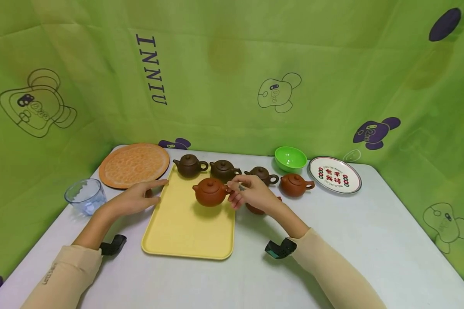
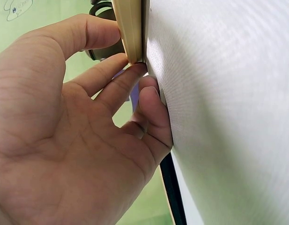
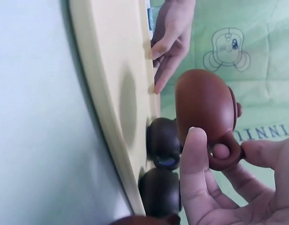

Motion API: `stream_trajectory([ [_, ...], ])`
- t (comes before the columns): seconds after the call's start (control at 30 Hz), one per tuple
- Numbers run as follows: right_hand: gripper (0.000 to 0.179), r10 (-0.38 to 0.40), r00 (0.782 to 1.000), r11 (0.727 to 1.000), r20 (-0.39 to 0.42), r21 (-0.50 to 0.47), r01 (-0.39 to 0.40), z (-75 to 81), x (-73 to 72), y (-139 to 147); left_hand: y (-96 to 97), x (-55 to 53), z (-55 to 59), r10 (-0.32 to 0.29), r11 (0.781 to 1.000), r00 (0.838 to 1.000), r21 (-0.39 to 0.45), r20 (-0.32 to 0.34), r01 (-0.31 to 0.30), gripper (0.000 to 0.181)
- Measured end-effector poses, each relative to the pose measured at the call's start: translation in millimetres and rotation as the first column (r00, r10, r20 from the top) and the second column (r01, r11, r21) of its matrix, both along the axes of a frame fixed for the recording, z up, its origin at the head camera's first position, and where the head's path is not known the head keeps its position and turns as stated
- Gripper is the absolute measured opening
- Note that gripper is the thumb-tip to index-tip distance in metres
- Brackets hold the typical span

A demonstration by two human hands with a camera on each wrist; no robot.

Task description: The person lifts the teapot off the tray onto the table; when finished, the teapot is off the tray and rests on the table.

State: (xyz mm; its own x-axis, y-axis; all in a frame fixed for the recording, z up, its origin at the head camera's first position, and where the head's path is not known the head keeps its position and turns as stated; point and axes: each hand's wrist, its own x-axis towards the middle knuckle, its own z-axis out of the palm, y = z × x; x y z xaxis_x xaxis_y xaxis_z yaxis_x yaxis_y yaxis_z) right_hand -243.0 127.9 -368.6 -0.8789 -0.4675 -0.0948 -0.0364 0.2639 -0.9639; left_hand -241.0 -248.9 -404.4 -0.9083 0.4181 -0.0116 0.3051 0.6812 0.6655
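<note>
Reddish-brown teapot [image 1: 210, 193] held aloft near the middle of the head frame, slightly low and left, over the yellow tray [image 1: 189, 231]; its shadow is cast on the tray below. The handle [image 3: 224, 165] is pinched by the thumb and fingers of the right hand [image 1: 257, 193], spout turned toward the frame's left. The tray's left edge is touched by the left hand [image 1: 137, 198], fingers loosely extended and set apart. At the tray's far end, upper middle of the frame, two dark teapots are seen: one left [image 1: 188, 166], one right [image 1: 223, 170]. For good handling, the pot is best kept level, since the lid [image 1: 210, 183] might slide if tipped; the spout should be kept clear of the dark pots, and the tray steadied by light pressure only.
</note>
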Motion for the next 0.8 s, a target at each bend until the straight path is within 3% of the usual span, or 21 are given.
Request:
stream_trajectory([
  [0.23, 0.030, -0.008, 1.000, 1.000, -0.028, -0.003, 0.008, 3.7, 10.9, 27, -1.5, -0.9, -1.2, -0.005, 1.000, 1.000, 0.005, -0.001, 0.005, 0.062],
  [0.8, 0.036, -0.118, 0.992, 0.993, -0.049, -0.012, 0.117, 9.8, 28.2, 95, -1.3, -0.9, -1.1, -0.002, 1.000, 1.000, 0.003, 0.006, 0.002, 0.062],
])
